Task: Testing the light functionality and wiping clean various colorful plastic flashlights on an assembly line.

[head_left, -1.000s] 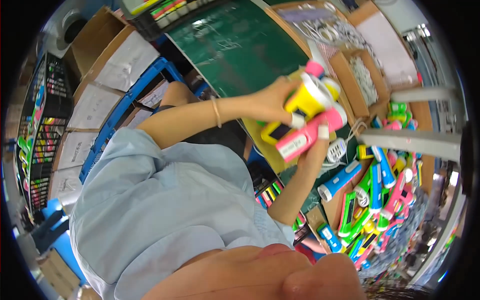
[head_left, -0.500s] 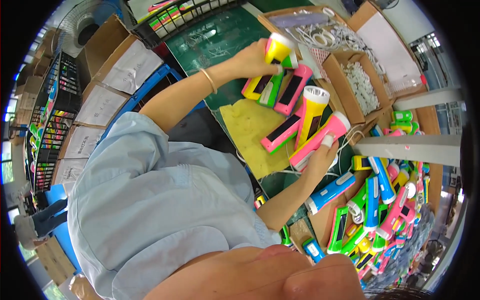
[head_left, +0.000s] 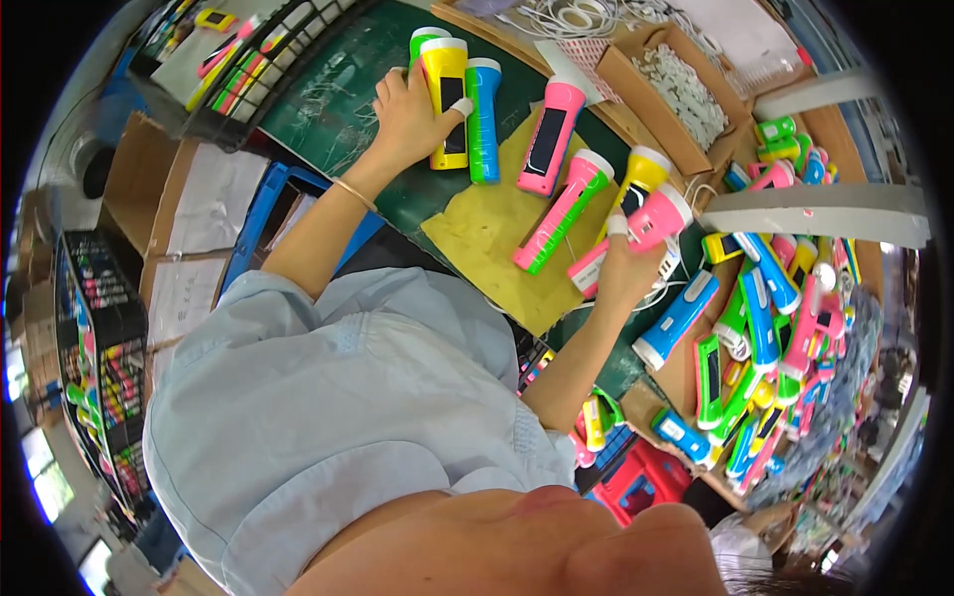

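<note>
My left hand (head_left: 409, 121) is closed round a yellow flashlight (head_left: 446, 62) with a dark panel and white rim, held beside a blue-and-green flashlight (head_left: 483, 119). Behind its fingers shows the head of a green flashlight (head_left: 427, 38). My right hand (head_left: 628, 266) grips a pink flashlight (head_left: 658, 221), its thumb across the body. A yellow flashlight (head_left: 643, 171) lies partly under that one. Between my hands are a pink flashlight (head_left: 549, 139) with a dark panel and a pink-and-green flashlight (head_left: 566, 211), both over the yellow cloth (head_left: 467, 238).
At right, a large heap of colourful flashlights (head_left: 765, 338) lies beyond a blue flashlight (head_left: 678, 318). A cardboard box (head_left: 636, 94) of small white parts and coiled white cables (head_left: 566, 18) stand at the far side. A black crate (head_left: 248, 89) is at far left; a grey post (head_left: 815, 214) crosses at right.
My left hand has carried the yellow flashlight left, with blue and green ones now beside it. The flashlights on the cloth are spread out. My right hand has tilted the pink flashlight. The view has shifted.
</note>
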### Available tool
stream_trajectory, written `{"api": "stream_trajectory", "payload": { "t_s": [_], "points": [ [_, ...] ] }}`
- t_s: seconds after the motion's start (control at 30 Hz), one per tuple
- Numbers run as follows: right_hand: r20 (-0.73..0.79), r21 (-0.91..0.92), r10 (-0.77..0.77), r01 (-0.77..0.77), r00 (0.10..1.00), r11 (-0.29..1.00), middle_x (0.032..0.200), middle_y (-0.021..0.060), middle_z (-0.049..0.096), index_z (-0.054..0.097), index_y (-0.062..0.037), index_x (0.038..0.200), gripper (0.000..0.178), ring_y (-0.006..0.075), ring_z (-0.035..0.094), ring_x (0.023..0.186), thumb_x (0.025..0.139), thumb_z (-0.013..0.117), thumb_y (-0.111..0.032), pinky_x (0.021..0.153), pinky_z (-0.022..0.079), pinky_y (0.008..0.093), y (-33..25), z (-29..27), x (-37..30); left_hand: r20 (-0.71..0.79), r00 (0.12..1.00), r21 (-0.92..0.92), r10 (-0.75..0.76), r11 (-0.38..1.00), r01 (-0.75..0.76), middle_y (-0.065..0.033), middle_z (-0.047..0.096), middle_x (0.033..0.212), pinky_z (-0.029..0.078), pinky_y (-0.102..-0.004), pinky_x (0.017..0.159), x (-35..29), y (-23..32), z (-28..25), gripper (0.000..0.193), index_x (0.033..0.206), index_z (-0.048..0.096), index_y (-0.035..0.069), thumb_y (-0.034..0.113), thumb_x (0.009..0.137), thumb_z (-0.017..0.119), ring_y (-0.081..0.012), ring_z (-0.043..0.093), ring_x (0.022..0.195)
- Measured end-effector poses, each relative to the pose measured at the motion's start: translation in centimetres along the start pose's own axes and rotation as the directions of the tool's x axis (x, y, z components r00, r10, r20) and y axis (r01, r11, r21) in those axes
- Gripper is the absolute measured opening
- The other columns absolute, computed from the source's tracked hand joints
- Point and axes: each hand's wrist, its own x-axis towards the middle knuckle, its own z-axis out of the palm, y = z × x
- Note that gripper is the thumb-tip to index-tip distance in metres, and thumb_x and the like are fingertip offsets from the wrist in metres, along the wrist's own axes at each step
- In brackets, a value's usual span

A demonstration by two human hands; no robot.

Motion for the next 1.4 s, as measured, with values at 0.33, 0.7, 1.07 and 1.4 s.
{"api": "stream_trajectory", "payload": {
  "t_s": [0.33,0.7,1.07,1.4],
  "points": [
    [0.015,-0.236,-0.008,0.011,1.0,0.972,0.089,0.0188,0.06,0.051,0.001,0.1,0.054,0.0319,0.058,0.083,0.071,0.067,-0.042,0.076,0.044,0.0381,-2.7,4.9,-1.8,-0.092,0.95,-0.18,0.299,0.933,-0.312,-0.024,0.039,0.118,0.034,-0.0447,0.091,3.5,-2.3,2.1,0.075,0.129,0.033,-0.002,0.039,0.075,0.066,-0.0382,0.039,0.11],
    [-0.088,-0.011,-0.154,0.154,0.984,0.988,0.086,0.0193,0.056,0.05,0.0058,0.093,0.038,0.0304,0.056,0.08,0.081,0.062,-0.029,0.072,0.043,0.0379,-4.7,3.1,-2.8,0.251,0.814,-0.967,0.524,0.172,0.187,-0.0114,0.049,0.115,0.038,-0.0314,0.093,-2.9,7.6,-2.5,0.032,0.111,0.049,0.0,0.012,0.083,0.057,-0.0198,0.048,0.107],
    [0.157,-0.409,-0.465,0.486,0.871,0.772,0.09,0.0203,0.051,0.041,0.0029,0.102,0.048,0.0369,0.053,0.085,0.071,0.068,-0.021,0.07,0.044,0.0418,-7.4,2.0,-6.1,0.67,0.394,-0.575,0.629,0.105,0.811,-0.0047,0.056,0.103,0.043,-0.0262,0.083,-3.6,9.5,-3.7,0.037,0.116,0.047,0.002,0.016,0.084,0.059,-0.0105,0.053,0.096],
    [-0.029,-0.087,-0.452,0.449,0.891,0.89,0.067,0.0039,0.053,0.05,-0.0044,0.092,0.038,0.0123,0.053,0.051,0.063,0.075,-0.009,0.045,0.041,0.0231,-5.8,3.5,-7.8,0.795,0.376,-0.449,0.477,0.045,0.893,-0.0043,0.056,0.102,0.045,-0.0279,0.08,-4.1,8.9,-5.1,0.036,0.115,0.047,0.005,0.02,0.084,0.058,-0.0131,0.055,0.092]
  ]
}}
